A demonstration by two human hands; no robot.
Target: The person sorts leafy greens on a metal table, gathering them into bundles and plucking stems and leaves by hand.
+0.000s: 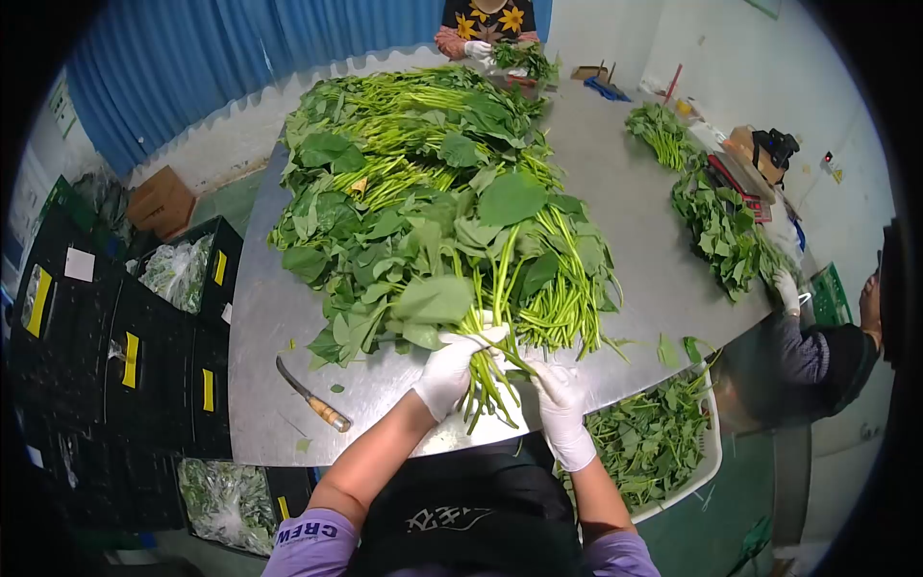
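My left hand (452,373), in a white glove, is closed around a bunch of leafy greens (492,377), its long stems pointing down toward me and its broad leaves lying beyond. My right hand (562,409), also gloved, is just right of the bunch, its fingertips pinched on a single green stem (519,362). Behind both hands spreads a large heap of the same greens (413,183). A curved knife (312,396) with a wooden handle lies on the metal table to the left of my left hand.
The metal table (615,173) also carries smaller bunches (716,226) at right. A white basket (710,433) of leaves stands below its right edge. Black crates (159,356) are stacked at left. Co-workers stand at the far end, handling greens (524,60), and at right, with a gloved hand (786,290).
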